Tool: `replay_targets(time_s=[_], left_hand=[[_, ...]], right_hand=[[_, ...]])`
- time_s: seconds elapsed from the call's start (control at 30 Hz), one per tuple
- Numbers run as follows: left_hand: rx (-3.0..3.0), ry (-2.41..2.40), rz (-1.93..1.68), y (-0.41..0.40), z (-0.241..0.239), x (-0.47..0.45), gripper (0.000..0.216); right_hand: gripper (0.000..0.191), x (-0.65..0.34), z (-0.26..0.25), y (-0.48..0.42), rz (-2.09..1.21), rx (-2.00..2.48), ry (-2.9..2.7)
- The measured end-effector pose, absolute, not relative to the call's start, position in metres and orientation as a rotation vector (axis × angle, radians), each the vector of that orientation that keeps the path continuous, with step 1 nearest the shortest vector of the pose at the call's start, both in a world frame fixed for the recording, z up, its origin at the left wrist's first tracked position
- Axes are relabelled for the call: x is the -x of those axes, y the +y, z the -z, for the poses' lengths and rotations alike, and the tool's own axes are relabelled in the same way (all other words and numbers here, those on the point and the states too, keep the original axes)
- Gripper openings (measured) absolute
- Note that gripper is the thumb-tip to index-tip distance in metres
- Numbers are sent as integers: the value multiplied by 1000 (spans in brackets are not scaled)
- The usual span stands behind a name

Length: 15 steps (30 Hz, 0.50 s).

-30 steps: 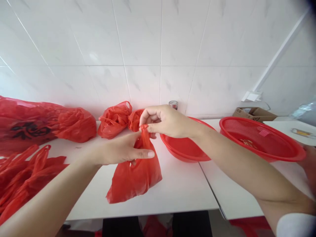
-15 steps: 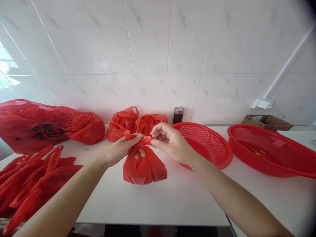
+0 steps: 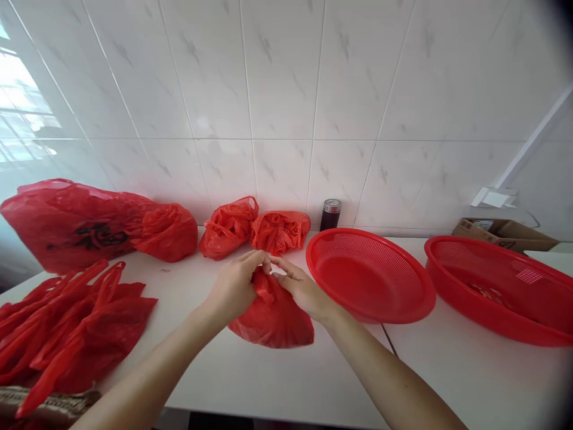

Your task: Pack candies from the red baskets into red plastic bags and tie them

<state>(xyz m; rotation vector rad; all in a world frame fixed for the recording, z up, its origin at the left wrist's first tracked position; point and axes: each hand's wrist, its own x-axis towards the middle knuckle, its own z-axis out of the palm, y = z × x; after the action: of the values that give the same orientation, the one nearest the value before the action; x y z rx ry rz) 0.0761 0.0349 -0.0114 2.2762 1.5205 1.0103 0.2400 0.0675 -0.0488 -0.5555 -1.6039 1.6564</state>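
Note:
A small filled red plastic bag (image 3: pixel 274 319) rests on the white table (image 3: pixel 277 376) in front of me. My left hand (image 3: pixel 236 288) and my right hand (image 3: pixel 301 289) meet at its top, fingers pinched on the bag's twisted handles. Both hands are closed on the plastic. What the bag contains is hidden.
Two tied red bags (image 3: pixel 228 227) (image 3: pixel 280 230) sit by the tiled wall with a dark flask (image 3: pixel 330 214). A big red bag (image 3: pixel 85 224) and a pile of flat red bags (image 3: pixel 67 325) lie left. Two red mesh baskets (image 3: pixel 369 276) (image 3: pixel 501 286) and a cardboard box (image 3: pixel 504 232) stand right.
The bag hung raised from my right hand's pinch; it has come down onto the table. Both hands now press together at its top. The view has tilted up and shifted.

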Motion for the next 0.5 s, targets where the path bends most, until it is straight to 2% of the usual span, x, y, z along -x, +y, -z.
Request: replay_targets(time_s=[0.07,0.17,0.3,0.5], left_hand=[[-2315,1485,-1173,34,20,-79,23],[-2281,1419,-1222,27,32,-78,30],[-2195,1460,-1066,10,56,-69,51],[-1933,1719,-1130,-22,93,-44,36]], right_hand=[[22,-241,53,65,-1749,512,-1582],[9,-242,54,64,-1629,585,-1580],[18,-241,56,56,-1392,622,-1601],[29,-223,94,72,-1256,863,-1535]])
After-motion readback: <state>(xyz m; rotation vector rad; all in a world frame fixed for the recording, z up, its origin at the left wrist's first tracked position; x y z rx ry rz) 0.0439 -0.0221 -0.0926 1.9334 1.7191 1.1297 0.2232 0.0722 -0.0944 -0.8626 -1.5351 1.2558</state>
